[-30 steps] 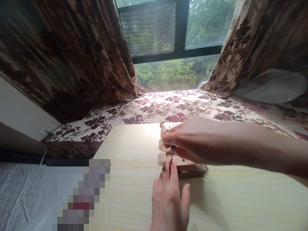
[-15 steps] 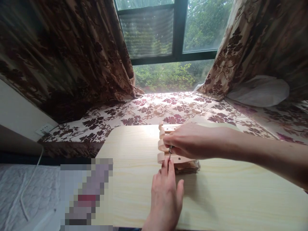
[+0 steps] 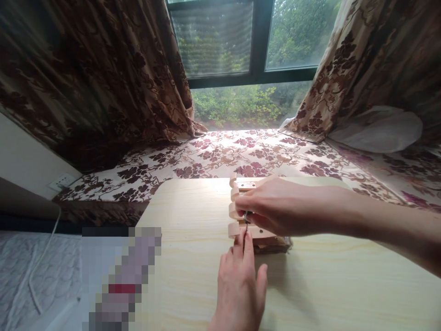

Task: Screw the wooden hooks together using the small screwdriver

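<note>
A small wooden assembly [image 3: 237, 216] of light curved pieces lies on the pale wooden tabletop [image 3: 193, 248]. My right hand [image 3: 275, 207] reaches in from the right and is closed in a pinch on a thin dark metal tool [image 3: 245, 219] standing against the wood. My left hand [image 3: 241, 280] comes up from the bottom, its fingers held together with the tips pressed to the near edge of the assembly, right beside the tool. A crinkled clear wrapper [image 3: 272, 243] sits under the wooden pieces.
Floral fabric [image 3: 223, 156] covers the sill behind the table, with matching curtains [image 3: 103, 78] on both sides of a window [image 3: 248, 41]. A white bag [image 3: 379, 131] lies at the right. A wall socket [image 3: 62, 180] and white cable [image 3: 41, 262] are at the left.
Only the camera view shifts a little. Both hands stay on the wooden assembly, with the right hand holding the tool in the same place.
</note>
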The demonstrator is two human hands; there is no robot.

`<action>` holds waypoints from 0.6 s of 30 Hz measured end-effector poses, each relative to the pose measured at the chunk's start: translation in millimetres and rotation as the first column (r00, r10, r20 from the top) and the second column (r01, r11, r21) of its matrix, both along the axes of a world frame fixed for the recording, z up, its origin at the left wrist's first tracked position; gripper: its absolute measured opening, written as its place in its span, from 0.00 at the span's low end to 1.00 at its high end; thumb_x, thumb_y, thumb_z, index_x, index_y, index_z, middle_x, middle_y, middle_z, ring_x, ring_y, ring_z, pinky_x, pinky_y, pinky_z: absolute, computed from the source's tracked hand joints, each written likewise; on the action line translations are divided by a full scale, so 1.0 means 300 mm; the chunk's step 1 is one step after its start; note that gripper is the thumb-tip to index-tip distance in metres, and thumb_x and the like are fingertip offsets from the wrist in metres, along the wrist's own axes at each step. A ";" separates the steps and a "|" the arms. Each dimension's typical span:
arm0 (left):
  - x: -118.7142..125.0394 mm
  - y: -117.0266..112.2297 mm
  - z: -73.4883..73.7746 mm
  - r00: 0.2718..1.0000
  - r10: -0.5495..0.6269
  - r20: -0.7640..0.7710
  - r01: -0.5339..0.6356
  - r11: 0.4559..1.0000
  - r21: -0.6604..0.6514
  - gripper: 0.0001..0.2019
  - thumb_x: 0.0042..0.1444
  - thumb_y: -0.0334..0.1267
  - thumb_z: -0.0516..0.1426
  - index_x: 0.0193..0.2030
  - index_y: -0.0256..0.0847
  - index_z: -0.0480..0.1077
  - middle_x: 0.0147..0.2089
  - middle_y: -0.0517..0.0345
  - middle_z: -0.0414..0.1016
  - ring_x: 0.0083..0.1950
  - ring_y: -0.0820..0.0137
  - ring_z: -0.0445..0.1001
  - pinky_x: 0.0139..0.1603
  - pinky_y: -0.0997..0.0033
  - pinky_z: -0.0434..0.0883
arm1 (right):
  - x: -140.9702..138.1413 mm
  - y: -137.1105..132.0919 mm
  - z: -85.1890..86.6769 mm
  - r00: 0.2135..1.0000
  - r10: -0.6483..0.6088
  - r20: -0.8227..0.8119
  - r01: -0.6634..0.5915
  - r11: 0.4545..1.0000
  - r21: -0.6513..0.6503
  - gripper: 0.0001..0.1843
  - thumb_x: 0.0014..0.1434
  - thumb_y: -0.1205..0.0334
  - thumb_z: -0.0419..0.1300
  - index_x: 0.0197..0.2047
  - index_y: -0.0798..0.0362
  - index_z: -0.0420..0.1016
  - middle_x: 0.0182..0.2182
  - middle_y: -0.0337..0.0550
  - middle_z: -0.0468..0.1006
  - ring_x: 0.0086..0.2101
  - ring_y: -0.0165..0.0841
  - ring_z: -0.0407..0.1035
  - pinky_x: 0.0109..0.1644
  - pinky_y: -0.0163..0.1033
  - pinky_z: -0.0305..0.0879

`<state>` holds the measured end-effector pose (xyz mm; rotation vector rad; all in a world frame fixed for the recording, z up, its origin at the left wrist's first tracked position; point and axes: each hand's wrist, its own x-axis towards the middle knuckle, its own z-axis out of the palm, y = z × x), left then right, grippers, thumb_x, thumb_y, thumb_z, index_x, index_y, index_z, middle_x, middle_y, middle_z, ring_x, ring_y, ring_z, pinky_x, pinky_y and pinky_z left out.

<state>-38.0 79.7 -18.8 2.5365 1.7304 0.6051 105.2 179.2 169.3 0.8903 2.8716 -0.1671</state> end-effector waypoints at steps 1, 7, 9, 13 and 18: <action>0.000 -0.002 0.002 1.000 -0.001 0.004 0.002 1.000 -0.002 0.30 0.61 0.35 0.51 0.69 0.31 0.50 0.68 0.34 0.58 0.59 0.52 0.71 0.51 0.54 0.74 | -0.003 0.002 -0.005 1.000 -0.011 0.004 0.011 1.000 0.014 0.06 0.61 0.67 0.52 0.37 0.55 0.69 0.26 0.42 0.70 0.24 0.27 0.52 0.27 0.36 0.43; 0.002 -0.002 0.020 1.000 -0.004 0.027 0.006 0.999 -0.040 0.30 0.61 0.35 0.51 0.69 0.31 0.49 0.68 0.35 0.59 0.59 0.52 0.71 0.51 0.53 0.74 | -0.001 0.004 0.024 1.000 -0.028 0.014 0.028 1.000 -0.002 0.04 0.60 0.66 0.53 0.37 0.53 0.69 0.23 0.38 0.66 0.22 0.26 0.50 0.25 0.36 0.42; 0.003 -0.001 0.023 1.000 -0.001 0.030 0.003 0.999 -0.048 0.30 0.61 0.35 0.51 0.70 0.32 0.49 0.69 0.36 0.58 0.59 0.52 0.70 0.52 0.53 0.73 | 0.001 0.002 0.034 1.000 -0.015 0.027 0.015 1.000 -0.023 0.04 0.61 0.67 0.53 0.37 0.53 0.69 0.23 0.38 0.66 0.22 0.26 0.51 0.25 0.35 0.43; 0.002 -0.003 0.021 0.999 0.000 0.035 0.001 0.999 -0.046 0.30 0.62 0.35 0.51 0.70 0.32 0.48 0.70 0.37 0.55 0.60 0.53 0.69 0.52 0.54 0.73 | 0.004 0.005 0.017 1.000 -0.015 0.017 0.015 1.000 0.003 0.07 0.63 0.64 0.52 0.38 0.55 0.69 0.24 0.39 0.67 0.22 0.26 0.50 0.25 0.36 0.42; 0.001 -0.004 0.024 0.999 -0.003 0.041 0.006 0.997 -0.071 0.31 0.62 0.34 0.50 0.70 0.33 0.47 0.70 0.37 0.55 0.61 0.53 0.69 0.53 0.54 0.72 | 0.010 0.003 0.021 1.000 -0.006 -0.031 0.006 1.000 0.005 0.06 0.63 0.64 0.52 0.40 0.55 0.70 0.25 0.39 0.67 0.23 0.26 0.52 0.26 0.35 0.43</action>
